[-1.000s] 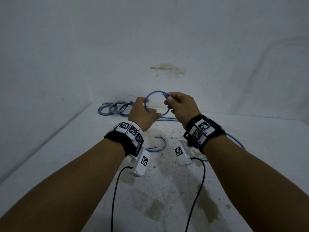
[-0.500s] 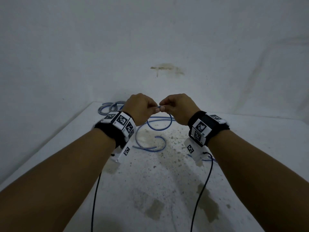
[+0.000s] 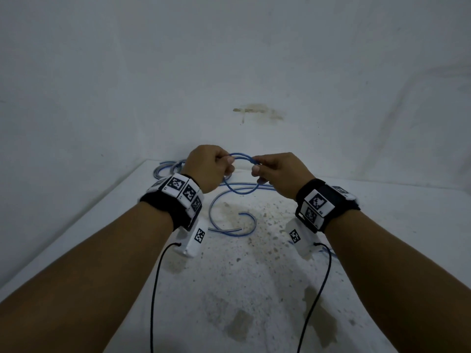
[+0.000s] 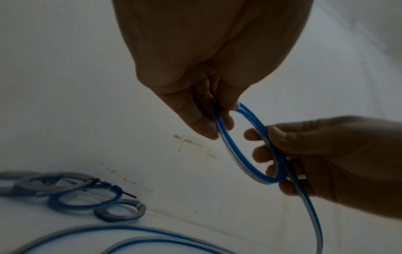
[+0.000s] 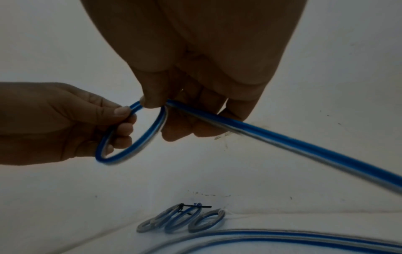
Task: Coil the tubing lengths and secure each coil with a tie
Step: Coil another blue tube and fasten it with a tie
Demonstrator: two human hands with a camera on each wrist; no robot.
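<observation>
a stained white counter [image 3: 254,289] meets bare white walls [image 3: 254,59] in a corner, where finished coils [image 5: 180,220] lie. above it, the left hand [image 3: 207,171] and right hand [image 3: 279,174] each pinch a side of one blue tubing [image 4: 245,146] loop held between them; its tail trails down to the counter.

Tied coils [image 3: 169,169] at table [image 3: 382,250] rear-left corner, loose tubing [image 3: 229,225] in front

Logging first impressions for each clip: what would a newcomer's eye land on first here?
The small loop of blue tubing held up at the centre, with the left hand and right hand gripping its two sides. Behind, in the far left corner of the stained white table, lie finished coils, one showing a black tie.
</observation>
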